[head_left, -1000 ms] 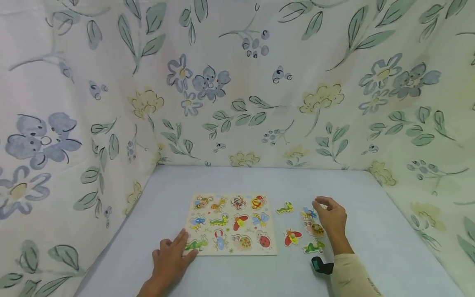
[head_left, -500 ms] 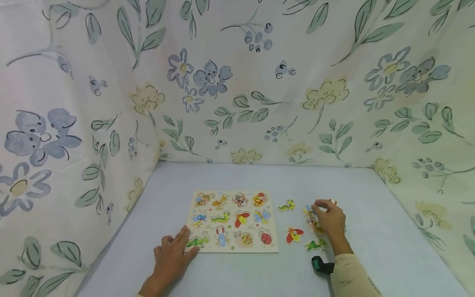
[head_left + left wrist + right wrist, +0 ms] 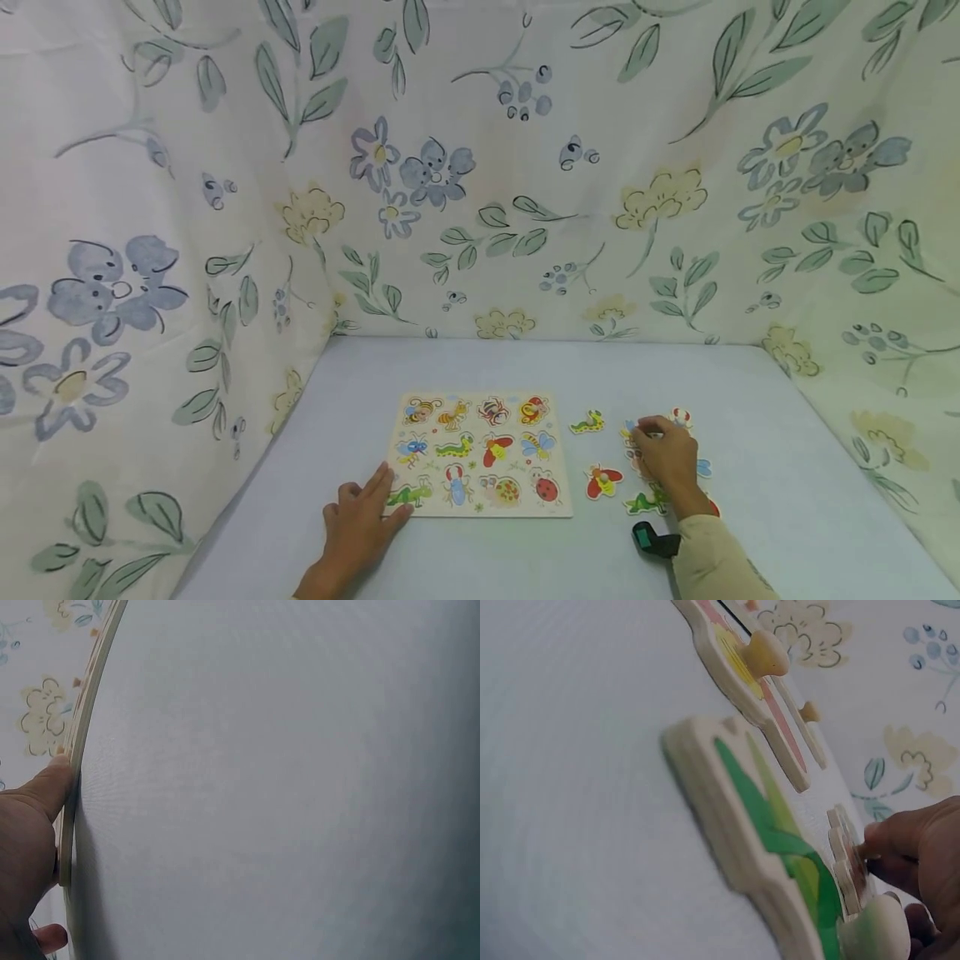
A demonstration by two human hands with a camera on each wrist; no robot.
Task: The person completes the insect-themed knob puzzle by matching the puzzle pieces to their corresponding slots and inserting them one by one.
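Right hand point(image 3: 667, 458), fingertips nearly closed, pinches the snail piece point(image 3: 846, 864); best lift clear of the grasshopper piece point(image 3: 742, 825) beside those fingers. Left hand point(image 3: 358, 518), fingers spread, touches the puzzle board point(image 3: 521, 511).

The puzzle board point(image 3: 474, 481) is cream, the grasshopper piece point(image 3: 642, 503) green, the moth piece point(image 3: 602, 482) red and yellow, the backdrop cloth point(image 3: 480, 271) white, flowered.

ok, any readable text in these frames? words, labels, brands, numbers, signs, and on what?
None readable.
Right sleeve: faint dark mark, too small to read.
Puzzle board: printed creatures and flowers, no words visible.
Loose pieces: pictures only, as far as they show.
Black device by the right sleeve: nothing legible.
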